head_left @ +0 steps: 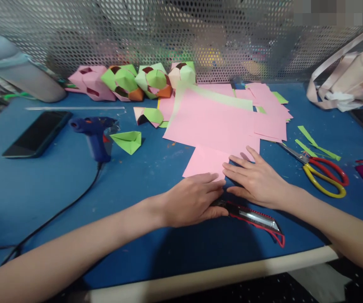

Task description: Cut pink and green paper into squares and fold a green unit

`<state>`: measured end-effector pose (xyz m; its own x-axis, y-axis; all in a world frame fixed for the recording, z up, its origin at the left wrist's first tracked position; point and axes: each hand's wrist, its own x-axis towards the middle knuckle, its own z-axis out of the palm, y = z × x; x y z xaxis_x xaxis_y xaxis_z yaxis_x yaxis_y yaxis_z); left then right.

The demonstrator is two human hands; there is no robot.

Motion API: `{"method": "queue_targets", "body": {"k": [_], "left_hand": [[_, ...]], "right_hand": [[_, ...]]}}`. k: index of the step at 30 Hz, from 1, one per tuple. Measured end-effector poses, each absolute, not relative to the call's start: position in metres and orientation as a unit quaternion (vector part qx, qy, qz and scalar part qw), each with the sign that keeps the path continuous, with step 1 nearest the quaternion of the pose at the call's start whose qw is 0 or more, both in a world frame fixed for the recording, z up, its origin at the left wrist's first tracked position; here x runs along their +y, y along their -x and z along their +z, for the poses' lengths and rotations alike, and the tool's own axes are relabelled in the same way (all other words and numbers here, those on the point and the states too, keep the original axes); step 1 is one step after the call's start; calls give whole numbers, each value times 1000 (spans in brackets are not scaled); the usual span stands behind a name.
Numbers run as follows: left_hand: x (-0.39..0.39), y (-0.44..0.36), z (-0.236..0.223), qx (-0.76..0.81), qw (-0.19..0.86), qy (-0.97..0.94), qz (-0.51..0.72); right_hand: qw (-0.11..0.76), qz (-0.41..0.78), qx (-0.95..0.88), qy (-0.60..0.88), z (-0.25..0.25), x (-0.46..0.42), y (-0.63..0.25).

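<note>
A small pink paper piece (205,162) lies on the blue table, its upper edge meeting a large pink sheet (213,120). My left hand (197,198) rests over the small piece's near edge, fingers stretched toward the right. Close by, my right hand (254,176) lies with spread fingers at the right edge of the pink paper. A utility knife (254,216) with a red cord sits just below both hands; its left end is near my left thumb, and I cannot tell whether they touch. Scissors (314,166) with red and yellow handles lie to the right.
Folded paper shapes (121,82) line the back by a perforated metal screen (216,38). At left are a glue gun (94,136) with a cord, a phone (38,134) and a bottle (26,71). Green paper strips (317,143) and a bag (355,75) are at right.
</note>
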<state>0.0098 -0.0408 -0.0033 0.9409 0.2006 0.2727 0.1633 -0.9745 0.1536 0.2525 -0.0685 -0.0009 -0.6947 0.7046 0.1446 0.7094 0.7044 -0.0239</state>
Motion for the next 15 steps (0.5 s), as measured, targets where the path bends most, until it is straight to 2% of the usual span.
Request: {"method": "queue_targets", "body": {"k": [6,12,15], "left_hand": [[-50,-10,-3,105,38,-986,126],[-46,-9,4,107,85,-983,122],[-44,-8,4,104,106,-980,134]], "right_hand": [[80,-43,-918,385,-6,-70,-252],[113,12,-934,338,-4,-82,-244],[135,3,-933,335,-9,-80,-246]]}}
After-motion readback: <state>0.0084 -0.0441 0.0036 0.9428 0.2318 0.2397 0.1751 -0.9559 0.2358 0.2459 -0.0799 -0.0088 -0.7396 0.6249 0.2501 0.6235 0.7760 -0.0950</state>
